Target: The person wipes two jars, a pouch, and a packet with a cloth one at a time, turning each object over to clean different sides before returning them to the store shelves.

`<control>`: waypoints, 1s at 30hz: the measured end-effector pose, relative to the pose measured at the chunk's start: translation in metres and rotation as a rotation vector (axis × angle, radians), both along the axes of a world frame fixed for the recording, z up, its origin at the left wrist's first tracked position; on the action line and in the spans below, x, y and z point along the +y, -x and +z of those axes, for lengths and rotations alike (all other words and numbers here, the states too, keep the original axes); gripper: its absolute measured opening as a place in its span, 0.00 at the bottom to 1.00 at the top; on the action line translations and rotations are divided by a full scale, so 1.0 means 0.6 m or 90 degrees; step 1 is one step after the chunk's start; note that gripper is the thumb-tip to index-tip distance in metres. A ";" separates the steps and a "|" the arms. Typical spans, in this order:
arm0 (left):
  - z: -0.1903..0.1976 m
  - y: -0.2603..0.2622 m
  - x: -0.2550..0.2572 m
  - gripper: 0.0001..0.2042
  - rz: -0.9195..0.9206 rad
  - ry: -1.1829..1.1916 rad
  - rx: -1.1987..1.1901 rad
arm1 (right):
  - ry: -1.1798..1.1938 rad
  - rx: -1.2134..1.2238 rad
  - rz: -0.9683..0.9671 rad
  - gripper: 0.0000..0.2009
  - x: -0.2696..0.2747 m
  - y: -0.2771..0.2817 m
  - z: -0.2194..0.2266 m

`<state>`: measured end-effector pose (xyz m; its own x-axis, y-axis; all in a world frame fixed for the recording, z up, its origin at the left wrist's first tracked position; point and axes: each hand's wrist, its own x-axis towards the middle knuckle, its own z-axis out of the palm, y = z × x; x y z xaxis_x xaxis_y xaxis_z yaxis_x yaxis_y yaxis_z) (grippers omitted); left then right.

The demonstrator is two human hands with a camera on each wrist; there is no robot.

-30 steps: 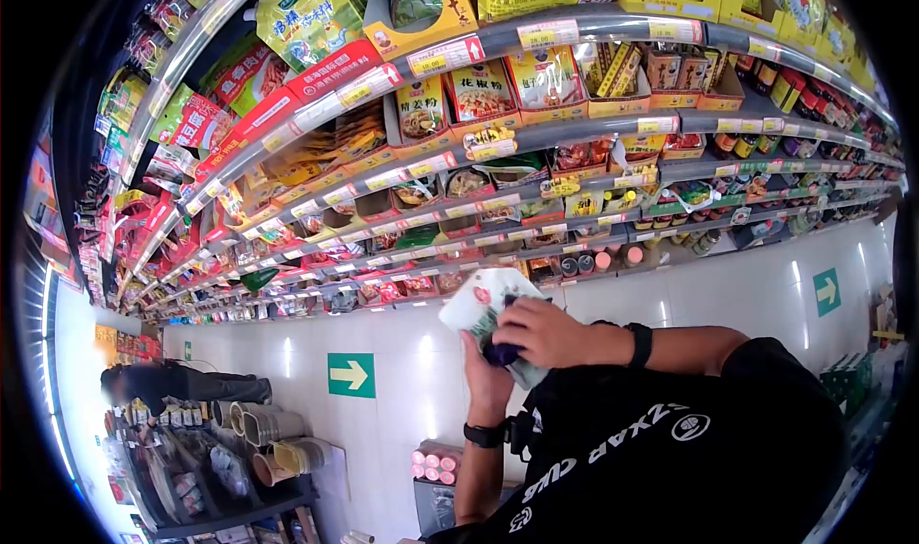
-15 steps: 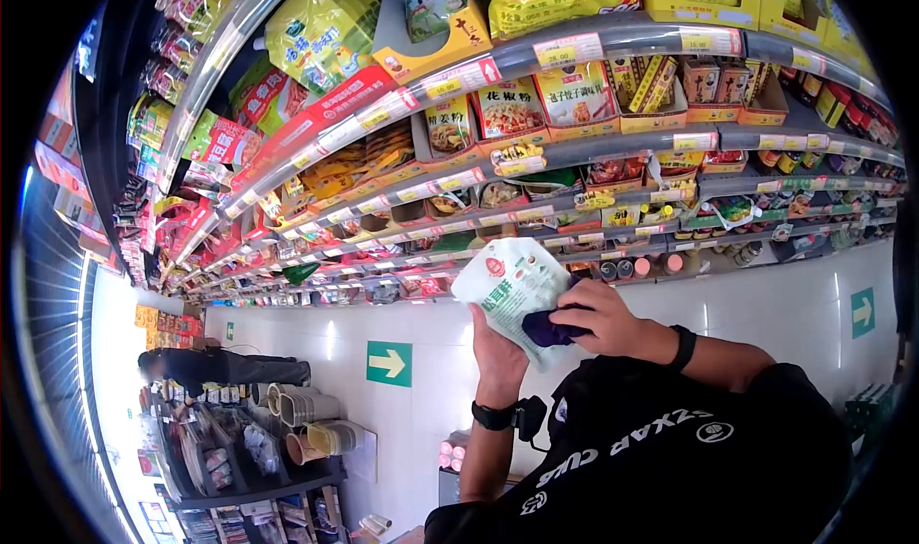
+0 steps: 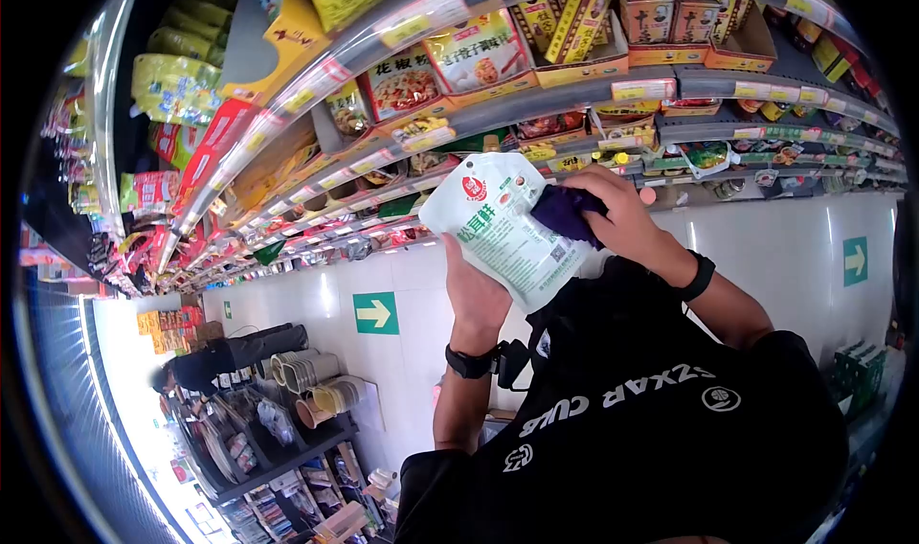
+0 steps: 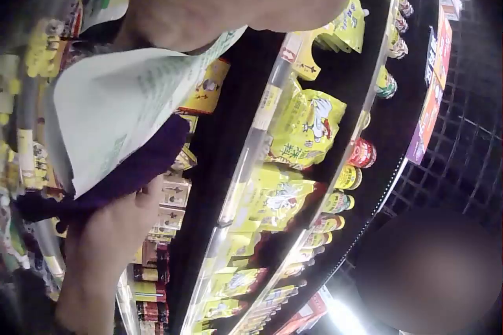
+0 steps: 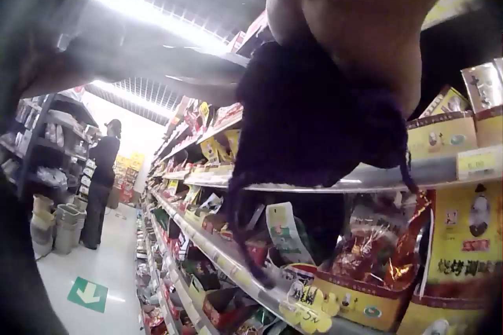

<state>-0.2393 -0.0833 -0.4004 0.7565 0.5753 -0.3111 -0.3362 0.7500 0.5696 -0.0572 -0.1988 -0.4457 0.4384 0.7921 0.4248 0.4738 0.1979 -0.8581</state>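
Note:
A pale white-green packet (image 3: 500,247) with green print and a red logo is held up in front of the shelves in the head view. My left hand (image 3: 476,290) grips it along its lower left edge. With bent fingers my right hand (image 3: 627,216) holds a dark purple cloth (image 3: 563,215) against the packet's right part, hiding some of the print. In the left wrist view the packet (image 4: 110,107) bends slightly, the cloth (image 4: 141,158) lying along its underside. The cloth (image 5: 302,115) hangs bunched below the right hand (image 5: 354,21) in the right wrist view.
Shelves (image 3: 459,113) full of seasoning packets and boxes run close ahead. Behind the hands lies a pale floor with a green arrow sign (image 3: 376,313). At the left, a person (image 3: 239,357) in dark clothes stands by a rack with stacked bins (image 3: 330,400).
The packet has turned, so more of its printed face shows. My right hand with the cloth has moved from the packet's middle toward its right edge. Both hands sit higher in view.

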 end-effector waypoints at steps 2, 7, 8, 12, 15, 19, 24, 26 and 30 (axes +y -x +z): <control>-0.002 -0.016 -0.001 0.27 0.012 -0.010 -0.067 | 0.042 0.056 0.024 0.20 -0.007 -0.013 -0.007; -0.020 -0.033 0.013 0.26 -0.096 -0.575 0.252 | 0.056 0.433 -0.076 0.15 0.020 0.002 -0.052; -0.018 -0.039 0.003 0.26 -0.075 -0.422 0.157 | 0.065 0.519 -0.026 0.15 0.021 0.001 -0.054; -0.014 -0.038 -0.007 0.25 -0.090 -0.391 0.162 | 0.074 0.729 -0.007 0.13 0.042 0.013 -0.021; 0.008 -0.038 -0.005 0.27 -0.180 -0.453 0.181 | 0.053 0.763 -0.051 0.12 0.066 0.010 0.003; 0.030 -0.031 0.026 0.28 -0.283 -0.432 0.156 | 0.055 0.753 -0.058 0.11 0.079 0.001 -0.013; 0.031 -0.019 0.016 0.40 -0.264 -0.603 0.076 | 0.053 0.774 -0.044 0.12 0.077 0.009 -0.035; 0.015 -0.024 0.011 0.48 -0.222 -0.626 0.046 | 0.079 0.791 -0.050 0.12 0.079 0.013 -0.027; -0.044 -0.032 0.018 0.47 -0.178 -0.436 0.009 | 0.111 0.872 0.044 0.15 0.081 0.010 -0.033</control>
